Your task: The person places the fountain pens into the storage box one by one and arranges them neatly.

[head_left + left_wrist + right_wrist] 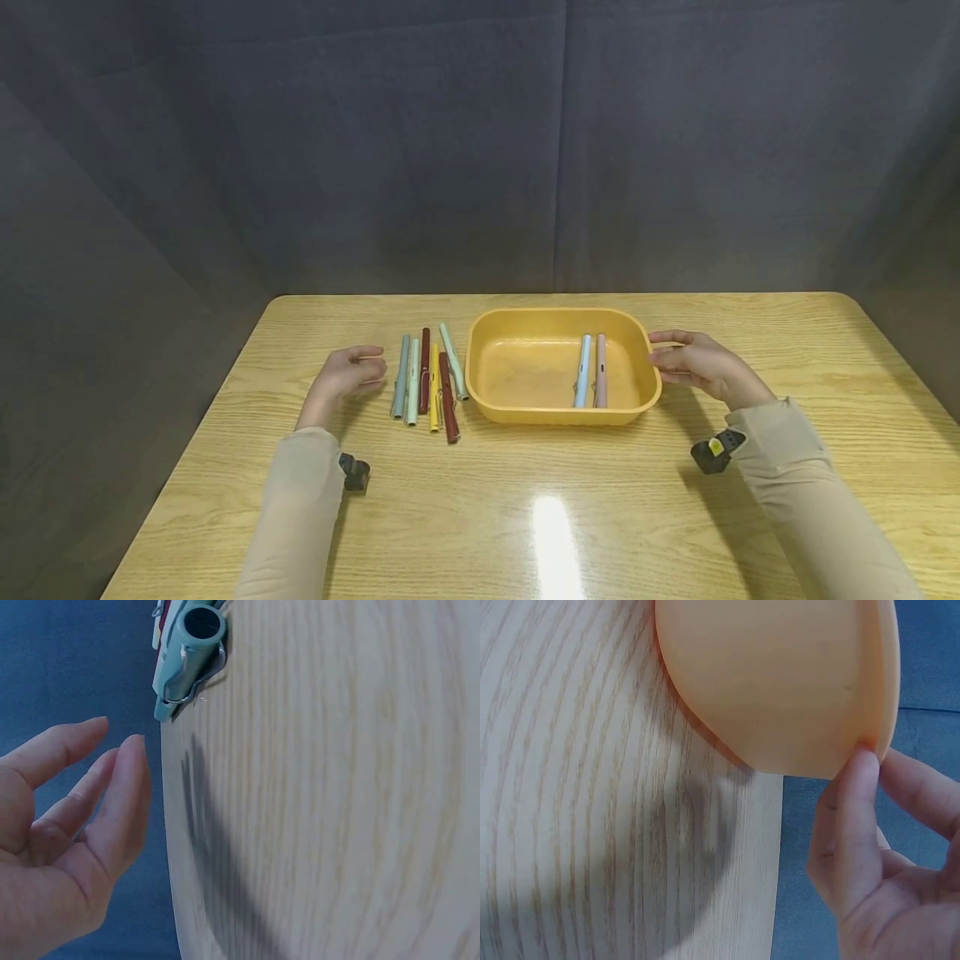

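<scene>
My right hand (697, 367) pinches the right rim of a yellow plastic tray (517, 414); in the right wrist view its fingertips (864, 769) meet the rim at one corner. Inside the tray, toward its right end, a light blue pen (582, 371) and a dusty pink pen (601, 371) lie side by side. My left hand (348, 372) hovers with relaxed fingers, holding nothing, just left of a row of pens. Nearest to it is a blue-grey pen (401, 377), followed by a pale green pen (413, 382); their wire clips show.
Farther along the row are a dark red pen (425, 371), a yellow pen (435, 387), a second dark red pen (448, 398) and a tilted green pen (453, 362) close to the tray. Everything rests on a wooden table (450, 517). Dark curtain (480, 167) hangs behind.
</scene>
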Available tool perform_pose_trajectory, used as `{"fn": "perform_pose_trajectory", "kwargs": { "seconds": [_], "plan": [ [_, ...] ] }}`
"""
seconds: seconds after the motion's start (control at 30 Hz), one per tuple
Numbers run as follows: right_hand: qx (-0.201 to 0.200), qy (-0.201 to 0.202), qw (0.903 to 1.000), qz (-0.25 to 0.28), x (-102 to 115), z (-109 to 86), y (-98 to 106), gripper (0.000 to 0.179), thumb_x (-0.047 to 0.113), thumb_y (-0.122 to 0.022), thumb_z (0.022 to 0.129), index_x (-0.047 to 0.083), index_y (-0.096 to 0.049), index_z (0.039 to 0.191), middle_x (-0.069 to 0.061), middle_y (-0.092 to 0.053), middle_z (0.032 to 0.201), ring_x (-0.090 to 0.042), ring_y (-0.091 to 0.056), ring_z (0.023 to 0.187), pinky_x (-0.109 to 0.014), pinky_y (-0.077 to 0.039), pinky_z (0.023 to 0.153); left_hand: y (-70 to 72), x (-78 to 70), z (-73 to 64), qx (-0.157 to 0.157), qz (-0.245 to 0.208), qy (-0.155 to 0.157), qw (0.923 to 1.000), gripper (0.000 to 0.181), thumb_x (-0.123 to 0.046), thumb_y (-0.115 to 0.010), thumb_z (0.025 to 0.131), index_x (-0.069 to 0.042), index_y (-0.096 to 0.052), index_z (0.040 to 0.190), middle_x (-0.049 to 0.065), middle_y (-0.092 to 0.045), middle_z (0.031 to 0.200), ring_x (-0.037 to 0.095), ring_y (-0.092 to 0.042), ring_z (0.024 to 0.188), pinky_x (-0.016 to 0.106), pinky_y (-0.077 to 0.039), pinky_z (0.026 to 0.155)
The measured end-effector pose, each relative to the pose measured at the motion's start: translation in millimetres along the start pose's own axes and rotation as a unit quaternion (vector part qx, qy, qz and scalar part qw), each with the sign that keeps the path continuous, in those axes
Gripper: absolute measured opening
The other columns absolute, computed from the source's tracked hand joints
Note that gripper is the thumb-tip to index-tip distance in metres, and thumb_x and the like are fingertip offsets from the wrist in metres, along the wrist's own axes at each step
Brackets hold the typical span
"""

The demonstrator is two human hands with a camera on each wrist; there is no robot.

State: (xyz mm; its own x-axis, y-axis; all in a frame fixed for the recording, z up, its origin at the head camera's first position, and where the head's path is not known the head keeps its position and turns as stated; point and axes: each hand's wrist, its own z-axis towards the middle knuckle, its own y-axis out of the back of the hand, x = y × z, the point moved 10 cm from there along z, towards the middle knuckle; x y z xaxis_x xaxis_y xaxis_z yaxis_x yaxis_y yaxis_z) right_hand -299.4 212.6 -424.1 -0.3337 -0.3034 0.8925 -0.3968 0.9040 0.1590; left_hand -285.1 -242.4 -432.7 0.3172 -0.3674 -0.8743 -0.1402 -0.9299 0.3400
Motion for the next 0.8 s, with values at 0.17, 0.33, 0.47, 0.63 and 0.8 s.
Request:
{"fn": "perform_pose_trajectory", "kwargs": {
  "seconds": [0.17,0.33,0.47,0.63,0.8],
  "plan": [
    [0.000,0.000,1.0000,0.000,0.5,-0.8,-0.3,0.061,0.007,-0.053,0.095,-0.011,-0.021,0.143,0.017,-0.064,0.081,0.003,-0.062,0.076,-0.014,-0.057,0.072,-4.7,0.6,1.6,0.011,0.001,-0.003,0.9999,0.051,-0.002,-0.051,0.094,0.011,-0.036,0.141,0.033,-0.049,0.133,0.035,-0.059,0.114,0.037,-0.053,0.099],
    [0.000,-0.003,1.0000,0.002,-0.1,-0.7,-1.2,0.062,0.007,-0.053,0.095,-0.011,-0.020,0.144,0.017,-0.065,0.081,0.003,-0.063,0.075,-0.014,-0.057,0.072,-6.6,3.3,2.7,0.013,0.000,0.004,0.9999,0.051,-0.001,-0.052,0.092,0.010,-0.037,0.140,0.032,-0.050,0.133,0.029,-0.060,0.112,0.038,-0.052,0.100],
    [0.000,-0.006,1.0000,0.000,-0.3,-0.8,-1.1,0.063,0.007,-0.053,0.095,-0.011,-0.019,0.145,0.017,-0.064,0.081,0.003,-0.062,0.075,-0.014,-0.057,0.073,-8.8,5.3,3.3,0.018,0.004,0.006,0.9998,0.052,-0.001,-0.052,0.092,0.009,-0.037,0.140,0.032,-0.049,0.134,0.027,-0.060,0.113,0.039,-0.052,0.101],
    [-0.001,-0.006,1.0000,0.004,-0.3,-1.0,-0.7,0.063,0.007,-0.054,0.095,-0.011,-0.019,0.144,0.017,-0.064,0.080,0.003,-0.062,0.074,-0.014,-0.057,0.072,-11.3,6.2,4.1,0.020,0.010,0.009,0.9997,0.052,-0.004,-0.054,0.093,0.008,-0.037,0.141,0.030,-0.049,0.136,0.030,-0.059,0.117,0.038,-0.053,0.100],
    [-0.003,-0.007,0.9999,0.009,-0.5,-0.6,-1.1,0.061,0.007,-0.054,0.095,-0.010,-0.021,0.144,0.017,-0.064,0.080,0.003,-0.062,0.075,-0.013,-0.057,0.071,-14.3,6.8,4.7,0.024,0.010,0.010,0.9996,0.052,-0.005,-0.054,0.094,0.008,-0.037,0.141,0.030,-0.047,0.139,0.033,-0.057,0.120,0.038,-0.053,0.100]
  ]
}}
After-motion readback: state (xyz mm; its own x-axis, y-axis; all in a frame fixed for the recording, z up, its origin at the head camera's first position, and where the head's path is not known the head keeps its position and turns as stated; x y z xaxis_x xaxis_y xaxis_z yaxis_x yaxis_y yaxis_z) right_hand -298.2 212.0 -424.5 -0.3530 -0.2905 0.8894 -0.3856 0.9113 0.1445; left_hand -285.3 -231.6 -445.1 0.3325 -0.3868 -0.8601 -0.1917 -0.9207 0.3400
